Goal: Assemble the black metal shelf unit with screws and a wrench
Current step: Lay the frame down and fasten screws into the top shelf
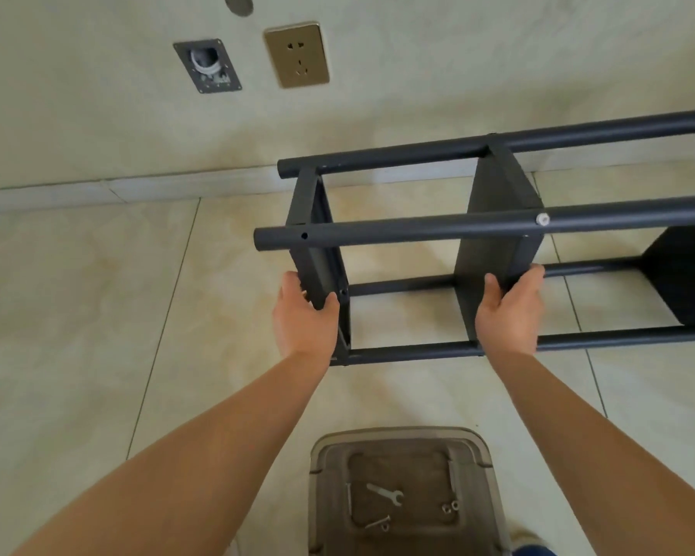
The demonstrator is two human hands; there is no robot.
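The black metal shelf unit [398, 230] lies on its side on the tiled floor, its round poles running left to right. My left hand [303, 315] grips the near edge of the end shelf panel [318, 258] at the poles' left ends. My right hand [508, 311] grips the near edge of the second shelf panel [494, 218]. A silver bolt head [543, 219] sits in the upper near pole beside that panel; an empty hole [304, 235] shows near that pole's left end. A small wrench [386, 493] and loose screws [378, 522] and nuts [450, 506] lie on the stool below.
A grey plastic stool [402, 443] stands just in front of me, holding the hardware. A third shelf panel [687, 274] is at the right edge. The wall behind carries a gold socket [296, 54] and an open wall box [207, 66]. A baseboard [97, 190] runs along the floor.
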